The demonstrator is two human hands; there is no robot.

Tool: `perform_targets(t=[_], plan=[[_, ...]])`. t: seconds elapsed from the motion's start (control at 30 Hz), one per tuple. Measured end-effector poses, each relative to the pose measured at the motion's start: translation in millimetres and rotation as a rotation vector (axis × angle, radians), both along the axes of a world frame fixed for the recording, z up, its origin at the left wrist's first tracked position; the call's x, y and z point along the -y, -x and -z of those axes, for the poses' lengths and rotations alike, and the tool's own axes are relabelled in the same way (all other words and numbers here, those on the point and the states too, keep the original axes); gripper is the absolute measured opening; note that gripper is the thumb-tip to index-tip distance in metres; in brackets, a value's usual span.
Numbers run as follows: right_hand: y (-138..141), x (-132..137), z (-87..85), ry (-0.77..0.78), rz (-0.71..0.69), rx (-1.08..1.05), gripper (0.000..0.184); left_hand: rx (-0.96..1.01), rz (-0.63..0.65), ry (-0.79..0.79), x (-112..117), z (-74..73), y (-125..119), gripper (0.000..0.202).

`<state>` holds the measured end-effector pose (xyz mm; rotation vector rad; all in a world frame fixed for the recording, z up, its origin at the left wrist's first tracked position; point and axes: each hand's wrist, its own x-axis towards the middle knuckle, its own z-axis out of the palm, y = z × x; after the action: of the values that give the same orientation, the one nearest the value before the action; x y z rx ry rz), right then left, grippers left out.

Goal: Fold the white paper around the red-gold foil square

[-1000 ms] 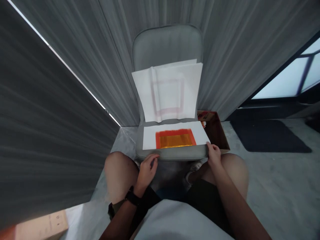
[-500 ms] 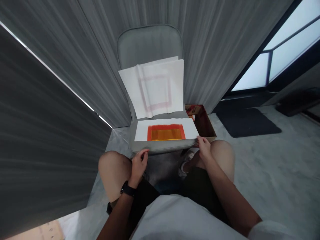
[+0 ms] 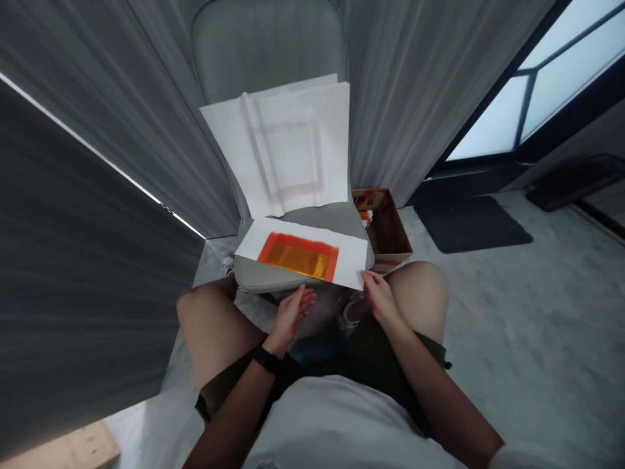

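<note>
Right hand [image 3: 379,299]: fingers narrow, thumb and fingertips [image 3: 365,279] pinching the near right corner of the white paper sheet [image 3: 349,255]. Left hand [image 3: 289,319]: fingers loosely spread, holding nothing, just below the sheet's near edge, above the front of the seat cushion. Black watch [image 3: 266,359] on left wrist.

Sheet lies at 12 o'clock on the grey chair seat cushion [image 3: 263,277], skewed, near right corner overhanging the cushion edge. Orange-red painted rectangle [image 3: 268,247] on it, gold foil panel [image 3: 297,260] inside that, both face up.

Person is seated, knees [image 3: 420,290] at 10 and 2 o'clock either side of the chair. Second white paper sheet [image 3: 297,146], folded, propped on the chair backrest [image 3: 266,39] at 12 o'clock, faint pink square outline on it.

Cardboard box [image 3: 385,228] on floor at 1 o'clock, just beside the chair, printed flap, contents too small to tell. Cardboard carton [image 3: 73,451] at 8 o'clock. Dark floor mat [image 3: 469,225] at 2 o'clock. Grey curtains [image 3: 415,85] behind the chair, grey panel [image 3: 83,260] at 9 o'clock, bright window [image 3: 532,91] at 1 o'clock, far.
</note>
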<state>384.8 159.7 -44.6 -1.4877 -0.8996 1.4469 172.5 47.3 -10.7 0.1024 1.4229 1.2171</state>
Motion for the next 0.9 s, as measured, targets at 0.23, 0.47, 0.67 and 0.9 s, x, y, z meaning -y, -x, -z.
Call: perform_targets(t=[0.23, 0.47, 0.67, 0.9], plan=[[-1, -57, -19.5, -0.213, -0.085, 0.183, 0.050, 0.009, -0.295, -0.001, -42, -1.6, -15, 0.044], [-11, -88, -35.9, -0.366, -0.187, 0.322, 0.050, -0.038, -0.328, -0.043, -25, 7.7, -10, 0.051], [-20, -86, -29.9, -0.532, -0.189, 0.370, 0.055, -0.735, -0.246, -0.206, 23, 15.9, 76, 0.047], [-4, -104, -29.9, -0.733, -0.108, 0.590, 0.053, -1.126, -0.293, -0.143, -12, -1.6, 185, 0.041]])
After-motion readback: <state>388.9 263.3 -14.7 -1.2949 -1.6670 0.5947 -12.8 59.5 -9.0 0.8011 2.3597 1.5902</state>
